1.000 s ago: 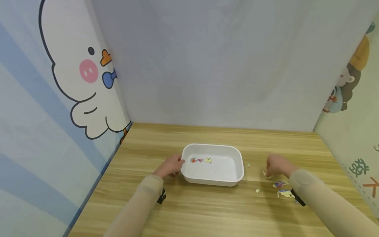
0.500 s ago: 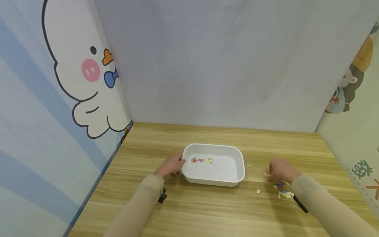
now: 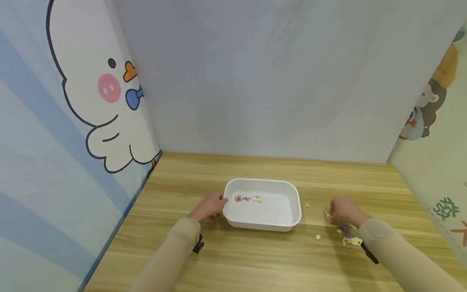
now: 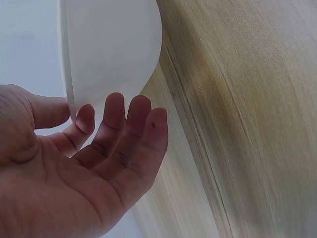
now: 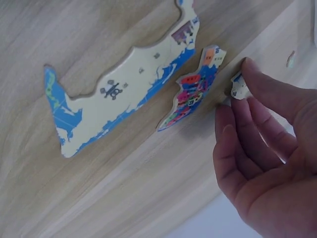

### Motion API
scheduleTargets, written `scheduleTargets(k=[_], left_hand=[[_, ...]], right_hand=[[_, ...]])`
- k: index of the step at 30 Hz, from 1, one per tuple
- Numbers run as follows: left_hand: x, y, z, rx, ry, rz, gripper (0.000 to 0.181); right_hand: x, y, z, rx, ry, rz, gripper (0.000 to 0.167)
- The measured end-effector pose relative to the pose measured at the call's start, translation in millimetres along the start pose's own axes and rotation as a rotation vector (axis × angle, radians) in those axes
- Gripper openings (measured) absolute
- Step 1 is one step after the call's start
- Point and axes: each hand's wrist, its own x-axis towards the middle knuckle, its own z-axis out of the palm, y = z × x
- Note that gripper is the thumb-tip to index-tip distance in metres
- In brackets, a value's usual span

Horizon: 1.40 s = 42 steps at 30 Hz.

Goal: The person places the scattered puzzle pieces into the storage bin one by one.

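My left hand (image 3: 211,206) grips the left rim of a white plastic tray (image 3: 279,211), thumb on the rim and fingers under the outer wall, as the left wrist view shows. Three small colourful puzzle pieces lie in the tray: a red-green one (image 3: 238,198), a pink one (image 3: 246,199) and a pale yellow one (image 3: 257,199). To the right of the tray, my right hand (image 3: 343,210) pinches a pale puzzle piece (image 5: 239,88) between thumb and fingertips, low over the table. Part of that piece is hidden by the fingers.
Beside my right hand lie a multicoloured puzzle piece (image 5: 193,89) and a long cream-and-blue piece (image 5: 116,91). Two tiny pale pieces, one nearer the back (image 3: 307,205) and one nearer the front (image 3: 318,237), lie between tray and hand. Printed curtains flank the wooden table (image 3: 255,263).
My right hand has shifted slightly towards me and settled at the pale piece. My left hand keeps its hold on the tray, and the pieces in it lie as before.
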Motion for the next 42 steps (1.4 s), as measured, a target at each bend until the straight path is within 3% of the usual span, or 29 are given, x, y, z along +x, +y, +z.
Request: scheduleTargets(k=[6,17,27,31,35,42], left_hand=[[-0.2,0.9,-2.0,0.009,-0.006,-0.002,0.023],[-2.0,-6.4,0.7,-0.026,0.004,0.004,0.022],[-5.1,-3.4,-1.7,-0.022,0.006,0.021,0.021],[-3.5,-3.7,-1.2,-0.012,0.003,0.023,0.021],[-1.1,-4.7,-0.7,-0.02,0.001,0.017,0.021],[2.2,-6.2,-1.0,-0.007,0.001,0.021,0.021]], right_hand=[[4.6,1,2,0.017,0.013,-0.025,0.023],[10.1,4,1,0.087,-0.026,-0.174,0.009],[16.5,3,-5,0.15,-0.036,-0.172,0.011],[17.4,0,-8,0.102,-0.01,-0.217,0.019],[17.4,-4,-9,0.105,0.028,-0.207,0.021],[20.3,-10,-14,0.135,0.132,-0.204,0.014]])
